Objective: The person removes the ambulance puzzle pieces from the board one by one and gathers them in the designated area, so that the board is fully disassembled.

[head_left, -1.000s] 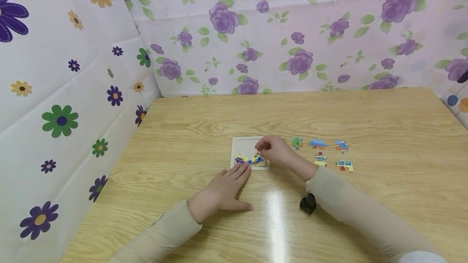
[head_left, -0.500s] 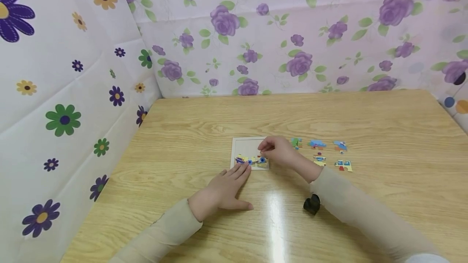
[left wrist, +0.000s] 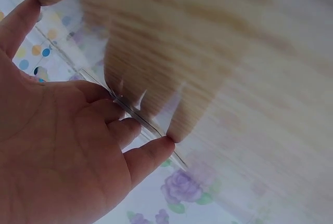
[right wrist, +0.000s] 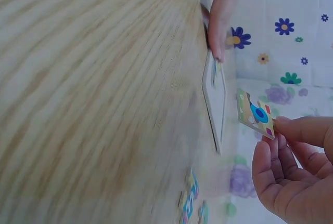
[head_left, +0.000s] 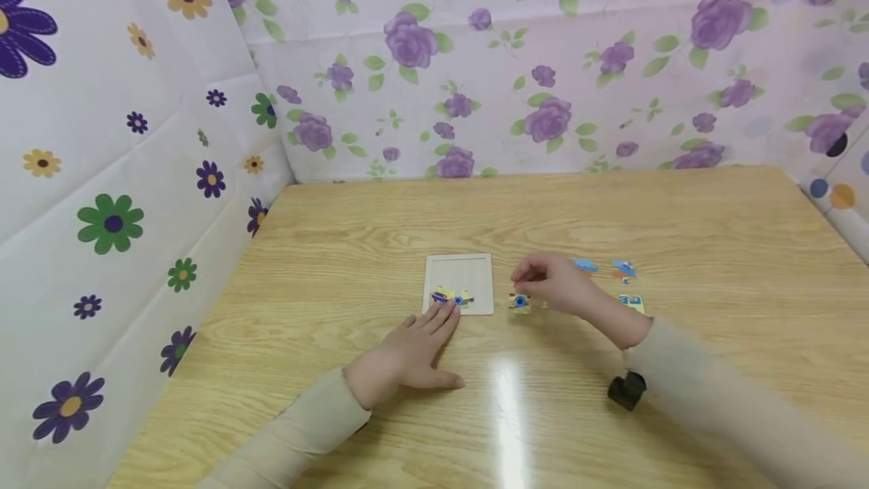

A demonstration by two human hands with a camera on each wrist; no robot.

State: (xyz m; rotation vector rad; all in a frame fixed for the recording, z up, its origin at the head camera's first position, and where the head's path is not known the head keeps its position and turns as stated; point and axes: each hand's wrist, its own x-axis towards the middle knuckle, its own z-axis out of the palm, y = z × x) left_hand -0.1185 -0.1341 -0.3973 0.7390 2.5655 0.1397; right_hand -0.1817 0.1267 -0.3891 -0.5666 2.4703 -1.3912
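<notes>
My right hand (head_left: pixel 555 283) pinches a jigsaw puzzle piece (head_left: pixel 520 303) between thumb and fingers, to the right of the pale square puzzle tray (head_left: pixel 471 274). In the right wrist view the piece (right wrist: pixel 256 113) is yellow with a blue ring, raised above the table and gripped at one edge. Fingers fairly straight, my left hand (head_left: pixel 410 357) rests at the tray's front edge, its fingertips over the rim. Joined puzzle pieces (head_left: pixel 451 298) lie along the tray's lower left, partly hidden by those fingers. In the left wrist view the left hand's fingers (left wrist: pixel 148 159) touch the tray edge.
Loose blue puzzle pieces (head_left: pixel 622 269) and a yellow one with windows (head_left: pixel 631 302) lie right of my right hand, which partly covers that group. A black device (head_left: pixel 627 391) sits at the right wrist. Flowered cloth (head_left: pixel 407 96) hangs behind the wooden table (head_left: pixel 353 232).
My right hand has moved right, out of the tray, carrying the blue-ringed puzzle piece with it. The left hand stays on the tray's front edge.
</notes>
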